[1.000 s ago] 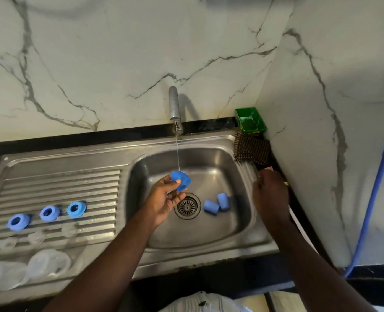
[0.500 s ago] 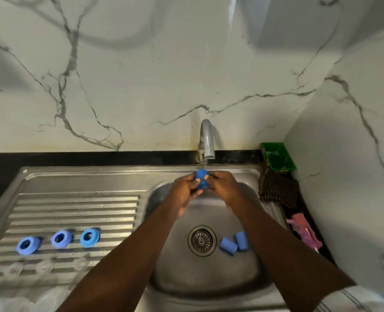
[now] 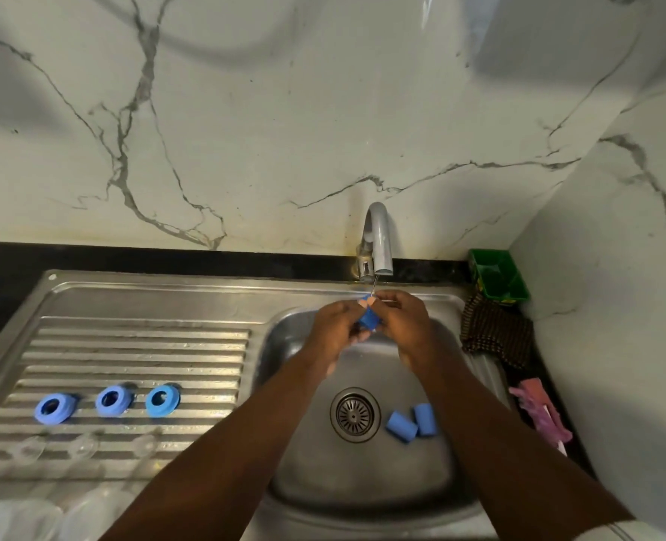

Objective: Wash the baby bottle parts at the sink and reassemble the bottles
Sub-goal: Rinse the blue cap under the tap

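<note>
Rinsing blue cap (image 3: 370, 319) under thin stream from tap (image 3: 380, 236), above back part of sink (image 3: 280, 345); gripping it from both sides, L hand (image 3: 337, 331) curled round one side, R hand (image 3: 401, 326) curled round the other, thumbs pinching near top; largely hidden by fingers, so exact hold not clear.

Also noting: 2 more blue caps (image 3: 411, 422) on their sides in basin, touching, just R of drain (image 3: 355, 413); 3 blue rings (image 3: 113, 401) in a row on drainboard (image 3: 140, 345); 3 clear teats (image 3: 83, 447) in a row nearer camera; clear bottles (image 3: 19, 517) at bottom L edge, blurred.

Risks (judgement only):
- small wet plastic pinched at fingertips, prob. slippery; could squirt out and drop onto drain; re-rinse needed
- weak stream; may not flush inside of cap unless turned opening-up; cannot tell if soap present
- caps by drain sitting in runoff; could roll w/ flow
- teats near-invisible on steel; easy to knock or miscount at reassembly
- cloth (image 3: 495, 333) and pink item (image 3: 538, 411) at R rim; brushing clean parts against either = recontam.

Writing/brands: none legible; no marking seen on caps, rings or tap; faint pale marks on front edge of green tray (image 3: 499, 279), too small to read.
</note>
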Demonstrator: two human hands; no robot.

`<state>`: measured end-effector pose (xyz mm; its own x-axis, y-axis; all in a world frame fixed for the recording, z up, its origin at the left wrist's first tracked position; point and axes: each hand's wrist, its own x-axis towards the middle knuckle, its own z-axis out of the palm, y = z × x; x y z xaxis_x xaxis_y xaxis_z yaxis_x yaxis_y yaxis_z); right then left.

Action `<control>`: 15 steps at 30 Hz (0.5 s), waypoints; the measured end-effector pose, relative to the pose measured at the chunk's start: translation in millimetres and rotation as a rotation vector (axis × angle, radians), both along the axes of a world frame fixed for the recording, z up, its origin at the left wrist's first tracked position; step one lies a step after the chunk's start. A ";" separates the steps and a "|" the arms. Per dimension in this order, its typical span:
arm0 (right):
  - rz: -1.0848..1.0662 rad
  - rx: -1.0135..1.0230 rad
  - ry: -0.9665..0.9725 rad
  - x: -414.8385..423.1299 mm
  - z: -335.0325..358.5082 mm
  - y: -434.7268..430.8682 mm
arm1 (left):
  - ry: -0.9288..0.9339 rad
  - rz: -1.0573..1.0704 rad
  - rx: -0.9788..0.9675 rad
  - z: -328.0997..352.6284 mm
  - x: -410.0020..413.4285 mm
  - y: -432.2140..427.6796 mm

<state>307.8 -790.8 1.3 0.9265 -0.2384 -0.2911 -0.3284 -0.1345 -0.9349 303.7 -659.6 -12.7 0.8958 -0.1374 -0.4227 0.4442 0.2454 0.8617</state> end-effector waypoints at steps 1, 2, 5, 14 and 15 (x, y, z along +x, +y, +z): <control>0.022 0.030 0.005 0.8 -1.5 0.5 | -0.024 -0.028 0.015 0.0 -2.2 -1.7; 0.046 0.065 0.022 0.5 -0.8 0.8 | -0.047 -0.023 0.018 -0.6 -2.9 -3.0; 0.139 0.126 0.017 -0.9 -0.2 0.4 | -0.046 0.046 0.029 0.6 0.4 -0.6; 0.112 0.290 0.014 4.1 -2.0 0.7 | 0.078 0.008 0.136 6.0 15.8 5.6; 0.121 0.262 0.008 3.4 -3.5 0.5 | 0.060 -0.008 0.077 6.4 14.0 7.1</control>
